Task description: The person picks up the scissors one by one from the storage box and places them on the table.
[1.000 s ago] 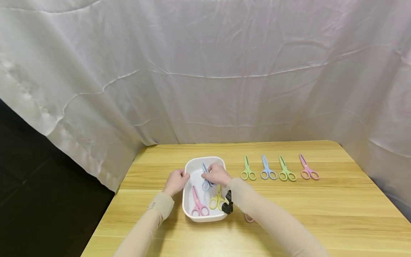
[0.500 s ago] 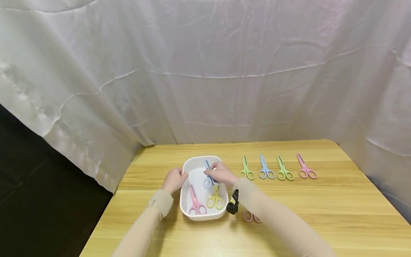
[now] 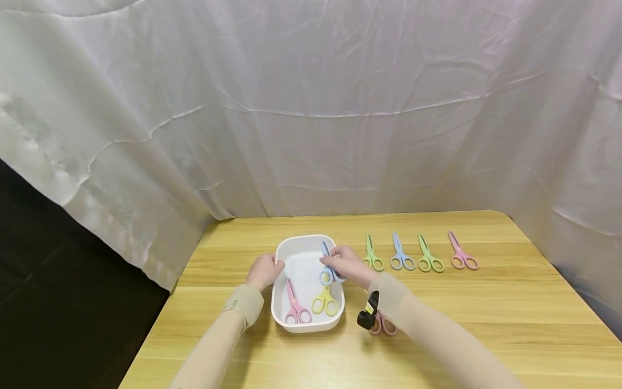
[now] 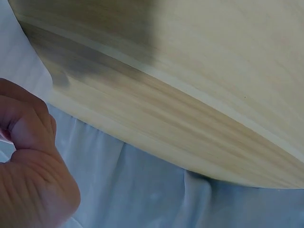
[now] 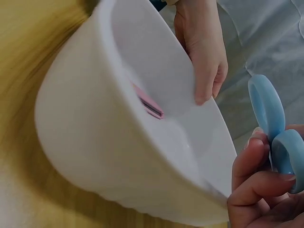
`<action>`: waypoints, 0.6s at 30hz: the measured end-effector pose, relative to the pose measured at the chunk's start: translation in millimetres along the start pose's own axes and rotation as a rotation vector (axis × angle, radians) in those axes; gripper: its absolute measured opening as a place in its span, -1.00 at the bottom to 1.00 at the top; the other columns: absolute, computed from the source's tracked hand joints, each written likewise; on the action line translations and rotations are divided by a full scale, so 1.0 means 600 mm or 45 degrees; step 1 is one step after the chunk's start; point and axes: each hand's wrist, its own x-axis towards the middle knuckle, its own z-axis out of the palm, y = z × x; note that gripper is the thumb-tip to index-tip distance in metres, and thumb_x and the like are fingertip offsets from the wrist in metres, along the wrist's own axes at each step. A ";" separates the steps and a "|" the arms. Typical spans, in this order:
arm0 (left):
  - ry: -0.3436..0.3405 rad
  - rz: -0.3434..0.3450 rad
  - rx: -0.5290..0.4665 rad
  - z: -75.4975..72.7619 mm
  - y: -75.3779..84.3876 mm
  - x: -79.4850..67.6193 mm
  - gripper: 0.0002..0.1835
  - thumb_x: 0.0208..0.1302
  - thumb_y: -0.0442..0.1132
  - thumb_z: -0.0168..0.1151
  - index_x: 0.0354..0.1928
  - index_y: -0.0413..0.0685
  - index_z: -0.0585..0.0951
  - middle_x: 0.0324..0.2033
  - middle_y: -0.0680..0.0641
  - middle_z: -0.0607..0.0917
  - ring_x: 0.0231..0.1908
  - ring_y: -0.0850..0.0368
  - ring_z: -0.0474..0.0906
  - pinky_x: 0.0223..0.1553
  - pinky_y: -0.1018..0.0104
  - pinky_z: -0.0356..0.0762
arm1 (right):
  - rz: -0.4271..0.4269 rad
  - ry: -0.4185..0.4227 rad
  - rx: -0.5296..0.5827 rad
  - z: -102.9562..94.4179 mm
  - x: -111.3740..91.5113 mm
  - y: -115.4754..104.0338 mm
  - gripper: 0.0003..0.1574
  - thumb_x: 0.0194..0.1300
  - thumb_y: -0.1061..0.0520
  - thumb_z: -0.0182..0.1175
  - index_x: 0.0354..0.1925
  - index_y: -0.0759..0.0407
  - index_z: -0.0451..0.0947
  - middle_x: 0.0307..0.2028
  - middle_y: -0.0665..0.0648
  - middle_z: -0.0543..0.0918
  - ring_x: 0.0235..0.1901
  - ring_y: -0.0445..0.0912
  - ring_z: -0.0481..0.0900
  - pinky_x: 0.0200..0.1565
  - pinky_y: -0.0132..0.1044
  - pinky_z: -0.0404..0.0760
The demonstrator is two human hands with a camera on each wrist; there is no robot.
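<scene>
While the left hand grips the rim of a white bin, the right hand pinches blue scissors over its right side.
Pink scissors and yellow scissors lie inside the bin, near the end closest to the person; on the wooden table to the right, a green pair, a blue pair, another green pair and a pink pair form a row, blades pointing away.
</scene>
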 end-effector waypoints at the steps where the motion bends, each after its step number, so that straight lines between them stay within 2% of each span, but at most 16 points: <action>1: 0.005 -0.002 0.003 0.000 0.001 0.000 -0.60 0.31 -0.20 0.05 0.03 -0.32 0.66 -0.28 -0.22 0.76 -0.43 0.09 0.65 -0.42 0.32 0.67 | 0.000 -0.004 0.021 -0.002 -0.003 0.001 -0.77 0.36 0.09 0.21 -0.32 0.24 0.46 -0.62 -0.04 0.45 -0.66 -0.27 0.36 -0.58 -0.49 0.33; 4: 0.015 -0.009 0.011 -0.002 0.005 -0.001 -0.60 0.30 -0.20 0.04 0.01 -0.33 0.66 -0.31 -0.22 0.75 -0.44 0.09 0.63 -0.43 0.34 0.64 | 0.012 -0.007 0.079 -0.010 -0.008 0.007 -0.79 0.38 0.11 0.19 -0.28 0.24 0.45 -0.61 -0.03 0.48 -0.66 -0.27 0.39 -0.58 -0.50 0.35; 10: 0.021 -0.017 0.014 0.000 0.006 0.000 -0.57 0.31 -0.19 0.03 0.06 -0.33 0.65 -0.28 -0.23 0.76 -0.46 0.09 0.65 -0.47 0.33 0.65 | 0.025 0.008 0.055 -0.027 -0.018 0.022 -0.72 0.41 0.07 0.17 -0.19 0.31 0.50 -0.58 -0.02 0.53 -0.64 -0.26 0.41 -0.55 -0.48 0.38; 18: -0.010 -0.054 0.040 0.002 0.005 0.001 -0.61 0.34 -0.17 0.06 0.00 -0.34 0.65 -0.28 -0.21 0.77 -0.42 0.07 0.68 -0.42 0.30 0.69 | 0.022 0.011 0.053 -0.048 -0.028 0.049 -0.72 0.40 0.05 0.17 -0.23 0.28 0.50 -0.63 -0.06 0.43 -0.65 -0.27 0.31 -0.56 -0.47 0.33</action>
